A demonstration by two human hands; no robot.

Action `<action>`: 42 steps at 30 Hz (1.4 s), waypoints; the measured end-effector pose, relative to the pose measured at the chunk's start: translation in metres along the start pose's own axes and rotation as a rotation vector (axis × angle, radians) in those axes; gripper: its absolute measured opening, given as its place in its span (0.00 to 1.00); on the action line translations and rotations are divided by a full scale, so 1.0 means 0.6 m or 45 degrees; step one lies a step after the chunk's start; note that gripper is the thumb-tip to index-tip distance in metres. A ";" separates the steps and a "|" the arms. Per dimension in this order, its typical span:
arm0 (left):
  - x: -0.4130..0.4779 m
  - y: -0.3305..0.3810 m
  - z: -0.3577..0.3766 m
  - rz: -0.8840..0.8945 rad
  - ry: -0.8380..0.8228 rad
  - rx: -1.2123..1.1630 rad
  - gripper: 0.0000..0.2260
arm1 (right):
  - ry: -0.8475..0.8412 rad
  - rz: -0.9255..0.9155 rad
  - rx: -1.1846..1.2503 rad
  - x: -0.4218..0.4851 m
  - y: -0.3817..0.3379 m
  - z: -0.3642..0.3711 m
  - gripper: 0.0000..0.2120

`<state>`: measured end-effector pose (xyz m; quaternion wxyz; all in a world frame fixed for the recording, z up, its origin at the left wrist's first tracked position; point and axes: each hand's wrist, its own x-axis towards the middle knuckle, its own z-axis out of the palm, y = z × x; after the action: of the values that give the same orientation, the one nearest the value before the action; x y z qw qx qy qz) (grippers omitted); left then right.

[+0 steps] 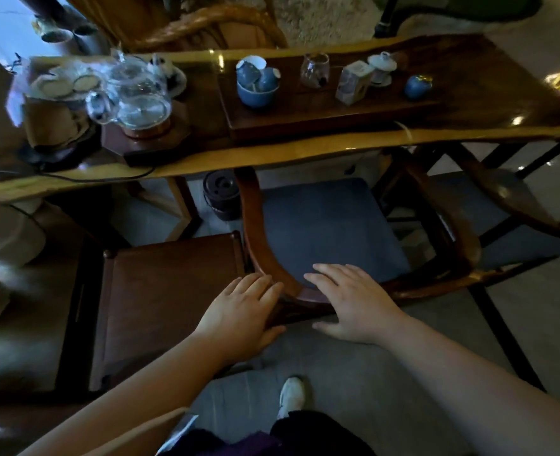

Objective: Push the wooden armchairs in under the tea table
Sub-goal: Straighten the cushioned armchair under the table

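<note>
A wooden armchair [252, 222] with a curved back rail and a blue seat cushion [324, 225] stands in front of me, its front part under the long wooden tea table [272, 156]. My left hand [242, 317] lies on the left of the back rail, fingers over the top and thumb below. My right hand [351, 301] rests on the rail's middle, fingers spread over the top toward the cushion. A second armchair [509, 199] stands to the right, partly under the table.
A dark wooden stool [170, 291] stands close on the left of the chair. A black round bin [221, 195] sits under the table. On top stand a glass teapot [137, 93], blue cups [257, 83] and a tea tray [305, 120]. My white shoe [292, 394] is behind the chair.
</note>
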<state>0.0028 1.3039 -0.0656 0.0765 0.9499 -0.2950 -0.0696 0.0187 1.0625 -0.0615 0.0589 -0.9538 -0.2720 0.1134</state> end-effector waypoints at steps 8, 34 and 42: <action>0.110 0.077 0.038 0.123 -0.064 -0.006 0.35 | -0.215 0.184 -0.077 -0.080 0.126 0.010 0.40; 0.286 0.255 0.124 -0.232 0.021 -0.214 0.13 | -0.497 -0.208 0.219 -0.120 0.588 0.034 0.05; 0.296 0.278 0.130 -0.137 0.128 -0.245 0.12 | -0.505 -0.259 0.094 -0.129 0.618 0.040 0.06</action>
<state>0.0423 1.0586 -0.1262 0.1782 0.9549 -0.2312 -0.0541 0.1365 0.7091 -0.1350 0.0503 -0.8776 -0.3689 0.3021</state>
